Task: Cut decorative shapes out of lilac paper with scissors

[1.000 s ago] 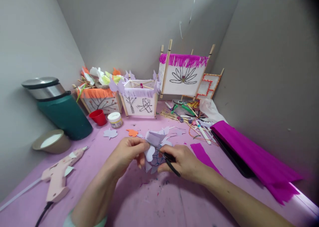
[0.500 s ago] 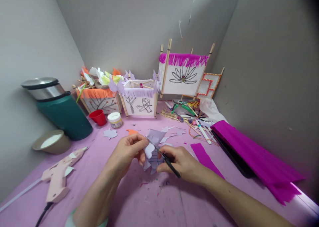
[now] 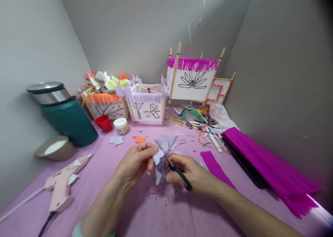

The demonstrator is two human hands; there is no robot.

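Note:
Between thumb and fingers, my left hand point(image 3: 139, 159) pinches a piece of lilac paper point(image 3: 168, 141) with a rounded, partly cut edge. Blue lines show on its lower part. My right hand point(image 3: 188, 171) is closed around the black handles of a pair of scissors point(image 3: 180, 176). The scissor blades lie across the paper and point up and left, close to my left fingertips. Beyond my hands, a lilac cutout point(image 3: 116, 140) and an orange cutout point(image 3: 138, 139) lie flat on the pink table point(image 3: 161, 216).
A pink glue gun point(image 3: 65, 181), a bowl point(image 3: 56, 148), a tilted green flask point(image 3: 69, 119), a red cup point(image 3: 103, 123) and a small jar point(image 3: 121, 126) stand left. Paper lanterns point(image 3: 147, 108) line the back. Magenta paper point(image 3: 265, 164) and markers point(image 3: 213, 139) lie right.
The scissors have turned slightly, their blades showing longer and more apart across the lilac paper. The paper has tilted a little to the right in my left fingers.

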